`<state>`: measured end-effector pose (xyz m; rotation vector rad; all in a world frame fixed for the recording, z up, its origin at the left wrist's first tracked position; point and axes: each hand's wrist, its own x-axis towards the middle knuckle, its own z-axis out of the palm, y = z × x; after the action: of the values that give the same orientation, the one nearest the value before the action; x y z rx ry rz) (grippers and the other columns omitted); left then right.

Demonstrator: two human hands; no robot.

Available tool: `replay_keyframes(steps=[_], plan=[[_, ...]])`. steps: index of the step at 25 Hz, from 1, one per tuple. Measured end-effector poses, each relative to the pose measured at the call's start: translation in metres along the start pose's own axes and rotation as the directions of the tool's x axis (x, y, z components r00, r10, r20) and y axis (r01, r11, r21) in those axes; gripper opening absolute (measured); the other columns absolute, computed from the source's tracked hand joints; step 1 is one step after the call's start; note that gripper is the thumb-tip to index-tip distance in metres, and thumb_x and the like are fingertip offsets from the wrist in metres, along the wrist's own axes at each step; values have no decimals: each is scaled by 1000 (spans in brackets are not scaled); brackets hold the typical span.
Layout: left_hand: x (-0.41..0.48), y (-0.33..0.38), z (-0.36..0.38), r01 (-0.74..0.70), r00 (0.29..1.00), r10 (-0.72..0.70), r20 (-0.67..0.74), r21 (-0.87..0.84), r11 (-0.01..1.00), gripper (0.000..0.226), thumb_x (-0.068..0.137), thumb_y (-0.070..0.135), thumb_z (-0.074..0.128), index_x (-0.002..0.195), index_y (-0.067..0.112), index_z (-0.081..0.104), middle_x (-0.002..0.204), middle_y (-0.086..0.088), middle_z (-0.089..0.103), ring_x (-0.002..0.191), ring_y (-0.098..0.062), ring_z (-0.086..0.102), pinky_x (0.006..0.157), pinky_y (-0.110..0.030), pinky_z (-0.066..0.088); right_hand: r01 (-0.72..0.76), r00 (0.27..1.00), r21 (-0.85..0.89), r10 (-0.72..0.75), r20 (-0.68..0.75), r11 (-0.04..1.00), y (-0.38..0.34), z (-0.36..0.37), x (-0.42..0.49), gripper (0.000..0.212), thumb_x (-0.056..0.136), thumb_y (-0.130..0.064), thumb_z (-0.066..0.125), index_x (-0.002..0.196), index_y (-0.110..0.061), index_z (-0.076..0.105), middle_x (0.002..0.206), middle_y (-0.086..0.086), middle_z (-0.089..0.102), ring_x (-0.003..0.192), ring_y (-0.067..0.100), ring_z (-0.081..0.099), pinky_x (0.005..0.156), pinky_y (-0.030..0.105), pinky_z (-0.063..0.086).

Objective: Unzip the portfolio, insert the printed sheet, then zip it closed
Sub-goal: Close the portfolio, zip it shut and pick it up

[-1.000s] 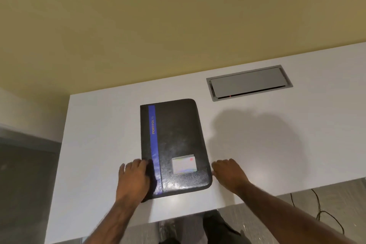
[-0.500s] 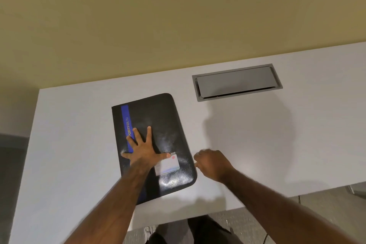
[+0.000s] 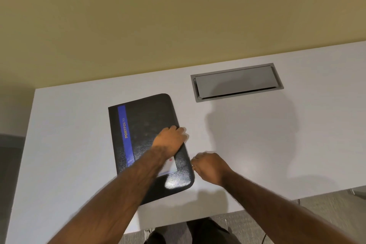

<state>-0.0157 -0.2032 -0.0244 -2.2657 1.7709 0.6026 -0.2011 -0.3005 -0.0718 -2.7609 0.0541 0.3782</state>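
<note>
A black portfolio (image 3: 146, 125) with a blue stripe and yellow lettering lies shut on the white desk (image 3: 257, 144). A small white card (image 3: 170, 167) sits in a pocket near its lower right corner, half hidden by my forearm. My left hand (image 3: 170, 137) rests on the cover at the right edge, fingers curled over that edge. My right hand (image 3: 210, 165) is beside the lower right edge, fingers pinched together at the zipper line; the zipper pull itself is too small to make out. No printed sheet is in view.
A grey flip-lid cable box (image 3: 236, 82) is set into the desk behind and to the right of the portfolio. The desk's front edge runs just below the portfolio, with grey floor (image 3: 326, 208) beyond. A yellow wall stands behind the desk.
My left hand slid from the middle of the cover, fingers spread, to the right edge with fingers curled. My right hand stayed at the lower right edge.
</note>
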Motion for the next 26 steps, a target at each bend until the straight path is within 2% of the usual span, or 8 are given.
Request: replay_keyframes(steps=[4,8,10,14,17,19,21,26], plan=[[11,-2,-12,-26,996,27,87,-13,1000,22,92,3,53,110,15,60,120,-8,55,108,-30,56,80,-43,50,-45,991,-24,42,-128,999,0,2,1,14,89,-24,53,77,-25,60,73,-2,66,69,24,66,55,34,55],[10,-5,-19,184,975,-116,188,-400,898,19,83,19,41,95,17,55,110,-6,56,98,-30,59,81,-42,52,-124,967,-59,108,-230,991,3,-11,20,16,85,-27,62,70,-23,57,65,-3,63,61,22,65,46,29,48],[8,-4,-20,204,974,-134,182,-451,869,15,84,20,44,92,18,56,104,-4,56,91,-27,60,79,-43,53,-141,960,-65,120,-252,988,4,-18,32,13,83,-26,66,72,-23,60,63,-3,63,56,22,65,45,27,45],[8,-2,-20,119,985,-69,156,-342,932,9,90,7,52,93,14,56,101,-5,54,92,-27,60,81,-43,54,-167,956,-72,144,-255,983,8,-29,50,7,80,-23,72,77,-24,66,61,-1,64,49,23,62,45,24,33],[8,-5,-16,69,996,-49,76,-289,955,7,94,18,56,101,15,56,107,-5,56,100,-26,57,83,-41,51,-185,940,-41,165,-299,982,11,-32,54,11,77,-20,74,74,-23,63,60,-1,64,48,23,62,42,24,41],[9,-2,-13,52,998,-63,-32,-265,963,19,94,29,58,108,16,55,112,-3,59,104,-25,54,86,-40,46,-186,935,-17,172,-309,982,10,-30,55,8,79,-20,72,78,-21,64,63,-1,65,51,23,63,43,27,44],[14,7,-12,69,992,-88,-95,-183,981,24,93,28,58,115,17,57,117,-3,60,109,-27,52,90,-40,41,-205,934,-14,192,-302,979,9,-29,56,5,80,-17,70,79,-19,66,66,0,67,54,24,64,45,29,48],[30,16,-15,106,994,-105,-17,54,993,23,96,29,55,109,19,71,118,-4,63,116,-27,50,101,-42,36,-266,926,21,262,-271,964,6,-29,51,7,81,-14,71,76,-18,68,66,0,68,54,22,64,48,29,49]])
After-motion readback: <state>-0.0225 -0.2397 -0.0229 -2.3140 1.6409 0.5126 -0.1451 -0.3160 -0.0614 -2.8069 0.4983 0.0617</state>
